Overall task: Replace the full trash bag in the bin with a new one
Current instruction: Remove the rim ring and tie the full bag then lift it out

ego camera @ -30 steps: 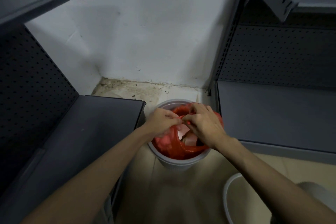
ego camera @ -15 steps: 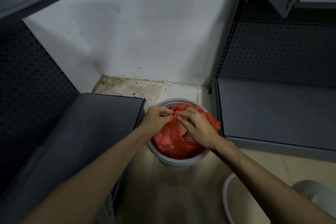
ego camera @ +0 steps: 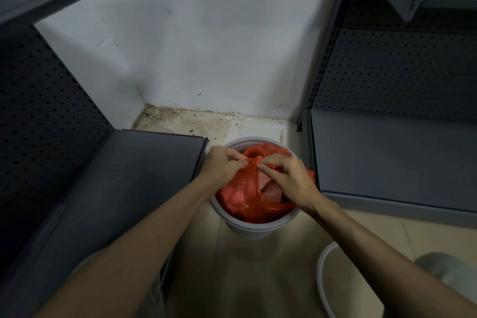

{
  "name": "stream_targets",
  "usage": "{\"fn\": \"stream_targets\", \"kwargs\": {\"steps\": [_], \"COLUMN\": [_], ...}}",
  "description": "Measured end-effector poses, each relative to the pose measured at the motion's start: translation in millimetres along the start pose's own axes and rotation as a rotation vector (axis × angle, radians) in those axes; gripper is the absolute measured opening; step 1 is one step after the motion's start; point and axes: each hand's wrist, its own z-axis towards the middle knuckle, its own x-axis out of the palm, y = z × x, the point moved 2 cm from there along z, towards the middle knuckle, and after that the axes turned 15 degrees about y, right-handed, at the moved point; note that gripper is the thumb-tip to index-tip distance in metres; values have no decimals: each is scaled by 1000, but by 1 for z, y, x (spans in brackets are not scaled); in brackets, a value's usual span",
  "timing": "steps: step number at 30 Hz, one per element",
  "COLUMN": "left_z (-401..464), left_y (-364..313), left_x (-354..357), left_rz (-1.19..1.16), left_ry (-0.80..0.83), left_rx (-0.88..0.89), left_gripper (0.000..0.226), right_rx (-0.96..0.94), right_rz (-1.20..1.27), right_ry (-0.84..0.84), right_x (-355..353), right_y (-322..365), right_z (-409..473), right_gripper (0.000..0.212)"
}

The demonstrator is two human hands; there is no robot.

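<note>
A round grey bin [ego camera: 254, 230] stands on the tiled floor in the corner between two shelf units. Inside it sits a red plastic trash bag [ego camera: 242, 193] with pale waste showing through its opening. My left hand [ego camera: 223, 166] pinches a gathered strip of the bag's rim above the bin's left side. My right hand [ego camera: 289, 178] grips the bag's rim just to the right, fingertips nearly touching the left hand's. The bag's plastic is pulled up taut between both hands.
Dark grey metal shelves [ego camera: 124, 183] flank the bin on the left, and another shelf unit [ego camera: 392, 157] stands on the right, both with pegboard backs. A white round rim [ego camera: 321, 273] lies on the floor at lower right. The white wall [ego camera: 219, 46] closes the corner behind.
Both hands have drawn the bag's rim together and upward over the bin's left side; the plastic is stretched tighter than a second ago.
</note>
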Motion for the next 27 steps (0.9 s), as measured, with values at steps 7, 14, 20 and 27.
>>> {"fn": "stream_targets", "kwargs": {"steps": [7,14,20,27], "left_z": [-2,-7,-7,-9], "left_y": [2,9,7,40], "left_x": [-12,-24,-15,-41], "left_rz": [231,-12,-82,-146], "left_ry": [-125,81,42,-98], "left_rx": [-33,-11,16,-141], "left_gripper": [10,5,10,13], "right_rx": [5,48,46,270], "right_rz": [-69,-37,-49,-324], "right_ry": [-178,-145,-112,-107], "right_x": [-9,-18,-14,-32], "right_y": [-4,-13,-9,-31], "right_z": [-7,-17,-17,-32], "right_gripper": [16,17,18,33]}}
